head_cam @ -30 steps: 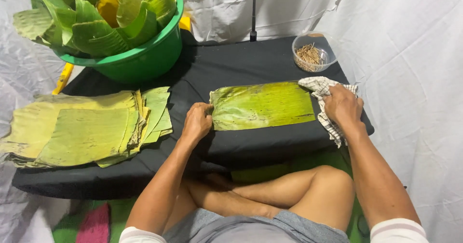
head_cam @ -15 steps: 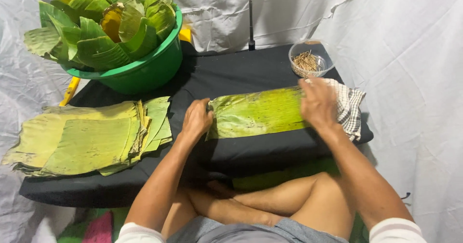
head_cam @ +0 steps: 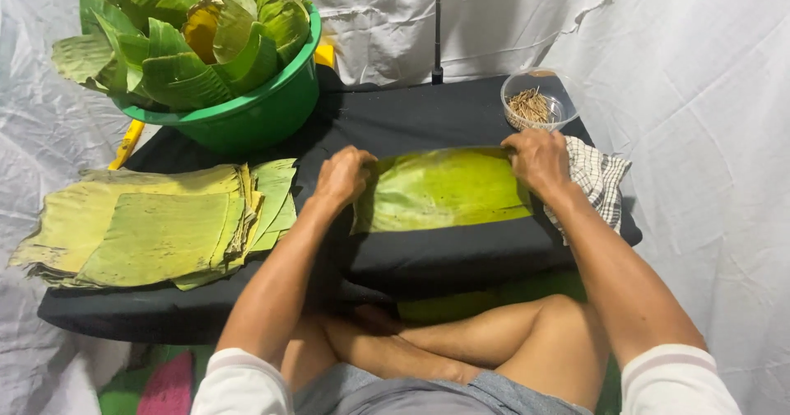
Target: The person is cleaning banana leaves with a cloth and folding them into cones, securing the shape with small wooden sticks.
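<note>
1. In the middle of the black table (head_cam: 461, 118), right in front of the crossed legs: one flat green leaf piece (head_cam: 444, 188).
2. Long way of the leaf piece: side to side, from one hand across to the other.
3. At the left end, the left hand (head_cam: 344, 176), curled and closed on the edge of the leaf piece.
4. At the right end, the right hand (head_cam: 539, 158), fingers bent over the far corner, pressing on it.
5. Both hands touching the leaf piece, one at each end, neither nearer than the other.
6. Just under the right wrist, beside the leaf piece: a checked cloth (head_cam: 599, 183), bunched up.
7. Near the right hand, at the back corner: a clear little bowl (head_cam: 539, 94) with thin brown sticks (head_cam: 529, 106) inside.
8. Well off to the left, apart from the hands: a flat stack of yellow-green leaves (head_cam: 156, 226).
9. At the back left: a big green tub (head_cam: 263, 110), piled full of rolled and folded leaves (head_cam: 189, 36), some sticking out over the rim.
10. All around: white sheets (head_cam: 699, 94) hanging as walls.
</note>
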